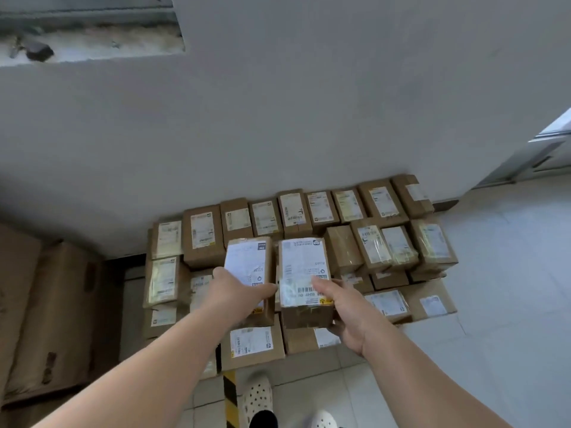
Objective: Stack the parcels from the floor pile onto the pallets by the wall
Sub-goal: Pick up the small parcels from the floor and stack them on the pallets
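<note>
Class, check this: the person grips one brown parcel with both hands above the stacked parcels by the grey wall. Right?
No. The head view shows two brown parcels: the left hand grips the left parcel, the right hand the right parcel, above the stacked parcels by the grey wall.

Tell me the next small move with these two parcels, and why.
Probably lower both onto the stack and let go. The left hand grips the left parcel and the right hand grips the right parcel, side by side, in line with the upper row to their right. Whether they already rest on the layer beneath is unclear.
</note>
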The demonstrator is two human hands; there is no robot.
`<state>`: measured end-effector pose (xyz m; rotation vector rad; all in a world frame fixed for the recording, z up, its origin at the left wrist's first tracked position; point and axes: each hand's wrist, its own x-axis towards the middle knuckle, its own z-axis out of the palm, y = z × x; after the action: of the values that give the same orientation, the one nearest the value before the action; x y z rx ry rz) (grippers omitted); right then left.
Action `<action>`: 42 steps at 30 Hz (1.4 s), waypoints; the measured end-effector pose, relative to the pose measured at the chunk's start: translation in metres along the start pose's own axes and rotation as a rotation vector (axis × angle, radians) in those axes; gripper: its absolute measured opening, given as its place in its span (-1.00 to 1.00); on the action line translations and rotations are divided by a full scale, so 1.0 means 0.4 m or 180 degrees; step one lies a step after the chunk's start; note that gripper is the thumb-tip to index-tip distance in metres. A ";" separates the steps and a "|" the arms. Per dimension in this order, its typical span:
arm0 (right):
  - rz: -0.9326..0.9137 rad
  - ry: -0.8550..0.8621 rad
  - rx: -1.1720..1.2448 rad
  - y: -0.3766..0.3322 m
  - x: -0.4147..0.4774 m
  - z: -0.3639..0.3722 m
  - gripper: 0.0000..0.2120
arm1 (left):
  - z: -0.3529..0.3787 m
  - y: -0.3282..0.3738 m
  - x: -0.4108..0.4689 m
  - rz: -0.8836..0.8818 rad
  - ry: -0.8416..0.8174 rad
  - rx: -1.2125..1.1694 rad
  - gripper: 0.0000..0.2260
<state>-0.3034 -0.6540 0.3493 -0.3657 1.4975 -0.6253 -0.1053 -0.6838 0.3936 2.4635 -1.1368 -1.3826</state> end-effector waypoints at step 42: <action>-0.0488 0.0816 -0.4774 0.098 0.782 -0.041 -0.20 | 0.564 0.018 0.762 -0.0168 -0.1010 -0.0909 -0.39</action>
<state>-0.3259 -0.8052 0.0732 -1.5787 1.9732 0.4980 -0.1881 -0.8273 0.0522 2.1425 -0.8512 -1.8553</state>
